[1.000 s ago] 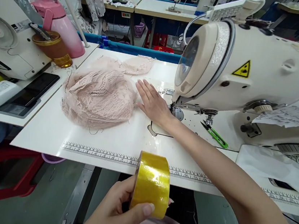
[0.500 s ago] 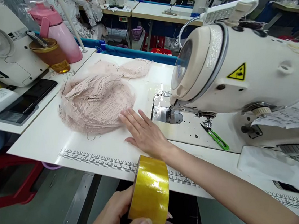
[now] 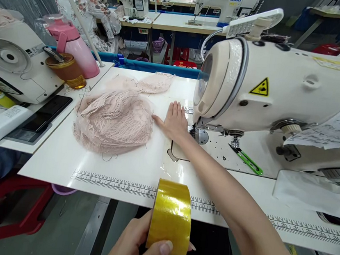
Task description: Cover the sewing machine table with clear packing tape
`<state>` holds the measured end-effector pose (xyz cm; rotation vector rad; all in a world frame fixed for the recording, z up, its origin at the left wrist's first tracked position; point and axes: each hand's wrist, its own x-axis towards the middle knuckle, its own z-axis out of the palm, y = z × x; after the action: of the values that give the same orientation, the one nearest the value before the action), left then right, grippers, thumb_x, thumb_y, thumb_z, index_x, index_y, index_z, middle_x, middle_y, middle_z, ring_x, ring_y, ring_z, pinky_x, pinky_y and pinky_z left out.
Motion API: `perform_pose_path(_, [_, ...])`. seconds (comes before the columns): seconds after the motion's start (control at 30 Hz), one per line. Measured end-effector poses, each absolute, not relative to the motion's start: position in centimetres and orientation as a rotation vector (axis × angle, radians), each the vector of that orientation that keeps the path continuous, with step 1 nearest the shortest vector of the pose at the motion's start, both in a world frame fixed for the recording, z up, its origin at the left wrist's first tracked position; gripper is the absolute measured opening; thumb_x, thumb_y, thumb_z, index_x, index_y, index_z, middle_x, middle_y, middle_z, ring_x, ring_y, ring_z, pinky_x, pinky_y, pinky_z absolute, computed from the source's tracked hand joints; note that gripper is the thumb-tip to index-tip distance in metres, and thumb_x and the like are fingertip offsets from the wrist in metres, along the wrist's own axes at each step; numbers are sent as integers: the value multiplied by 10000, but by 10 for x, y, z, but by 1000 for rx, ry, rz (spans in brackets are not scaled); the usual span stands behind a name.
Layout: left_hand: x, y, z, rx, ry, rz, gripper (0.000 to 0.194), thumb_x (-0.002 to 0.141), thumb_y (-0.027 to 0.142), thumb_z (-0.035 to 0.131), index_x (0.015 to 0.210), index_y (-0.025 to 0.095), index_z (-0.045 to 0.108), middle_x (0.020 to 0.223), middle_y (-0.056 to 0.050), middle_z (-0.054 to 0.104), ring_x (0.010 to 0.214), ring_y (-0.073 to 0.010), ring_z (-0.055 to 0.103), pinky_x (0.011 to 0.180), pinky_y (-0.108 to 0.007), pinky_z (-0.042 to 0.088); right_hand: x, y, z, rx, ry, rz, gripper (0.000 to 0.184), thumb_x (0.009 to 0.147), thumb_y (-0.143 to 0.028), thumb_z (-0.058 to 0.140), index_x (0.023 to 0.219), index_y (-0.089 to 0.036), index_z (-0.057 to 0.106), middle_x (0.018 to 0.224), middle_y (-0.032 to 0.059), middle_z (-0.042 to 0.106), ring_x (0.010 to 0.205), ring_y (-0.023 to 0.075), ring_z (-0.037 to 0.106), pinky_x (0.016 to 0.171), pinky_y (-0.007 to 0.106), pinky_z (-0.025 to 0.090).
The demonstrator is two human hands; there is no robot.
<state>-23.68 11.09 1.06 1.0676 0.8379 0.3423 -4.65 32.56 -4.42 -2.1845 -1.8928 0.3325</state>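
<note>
A roll of yellow tape (image 3: pixel 171 218) is gripped in my left hand (image 3: pixel 137 245), low in front of the table edge. My right hand (image 3: pixel 177 122) lies flat, fingers stretched away from me, on the table just left of the sewing machine (image 3: pixel 274 86) and partly over its metal plate. Its thumb points toward a heap of pale pink lace fabric (image 3: pixel 113 122) and is very near or touching its right edge. A clear, shiny strip shows on the table below that hand. Green thread snips (image 3: pixel 249 161) rest on the machine bed, right of the needle.
A ruler strip (image 3: pixel 113 182) runs along the table's front edge. At left are a phone (image 3: pixel 48 112), a brown cup (image 3: pixel 67 69), a pink bottle (image 3: pixel 77 46) and another machine (image 3: pixel 20 59). A white cloth (image 3: pixel 313 195) lies at right. Another person (image 3: pixel 82 9) sits at the back left.
My right hand has moved from the lace heap's edge to the right and away from me, onto the spot beside the needle plate. My left hand still holds the tape; the view has shifted slightly.
</note>
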Motion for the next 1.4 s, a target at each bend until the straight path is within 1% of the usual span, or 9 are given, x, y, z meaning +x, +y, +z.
perform_pose_path(0.1, [-236,111,11,1058,830,368,470,897,589,605,1131,192,693,1068,-78,774,1040,-209,713,925,-270,525,-48,326,-44,-2216,-1872,319,980,988,-693,286,1572,72,103,1651,221,51,1553,322,66,1278,473,60])
perform_pose_path(0.3, [-238,114,9,1018,746,360,473,899,578,608,1181,203,670,1094,-90,769,1043,-229,718,965,-324,524,-48,310,-41,-2211,-2001,333,964,985,-710,212,1586,36,104,1665,182,20,1560,274,10,1282,408,30])
perform_pose_path(0.47, [-239,112,4,1041,778,351,519,883,623,593,1153,186,670,1091,-118,761,1058,-266,707,978,-386,530,-43,340,-41,-2241,-1942,336,887,1012,-639,202,1591,24,95,1669,156,9,1562,257,14,1279,425,39])
perform_pose_path(0.67, [-240,111,1,1036,797,331,550,874,639,592,1180,187,651,1106,-128,757,1092,-282,694,1014,-426,522,-46,328,-42,-2307,-1879,335,955,991,-680,248,1584,47,72,1658,203,-7,1558,300,21,1273,441,57])
perform_pose_path(0.73, [-240,112,2,1038,795,325,555,869,642,596,1178,185,656,1104,-124,759,1081,-277,698,1007,-415,527,-47,324,-42,-2345,-1832,338,985,981,-699,267,1582,54,65,1655,214,2,1556,312,21,1271,452,69])
perform_pose_path(0.93, [-239,116,5,1071,759,344,468,909,573,591,1131,171,679,1102,-103,766,1049,-226,708,943,-307,533,-45,334,-41,-2423,-1703,357,998,979,-711,248,1581,58,42,1649,218,-27,1555,321,-18,1257,500,130])
perform_pose_path(1.1, [-238,115,6,1045,688,394,437,941,514,579,1176,155,664,1108,-105,764,1045,-221,719,951,-310,544,-45,311,-42,-2346,-1879,334,976,979,-714,244,1591,26,69,1657,197,-33,1556,305,-20,1272,471,43])
perform_pose_path(1.27, [-241,114,3,1191,710,425,426,966,507,535,1150,153,686,1144,-98,752,1079,-211,700,930,-270,531,-52,261,-43,-2132,-2140,329,951,988,-707,122,1589,30,81,1660,180,-3,1558,261,-25,1282,425,-7])
perform_pose_path(1.4, [-241,111,-1,1272,702,458,458,984,529,475,1119,152,698,1052,-90,766,929,-180,705,869,-263,531,-58,229,-45,-2000,-2242,328,994,965,-740,76,1585,35,124,1660,177,17,1558,257,-20,1283,436,-15])
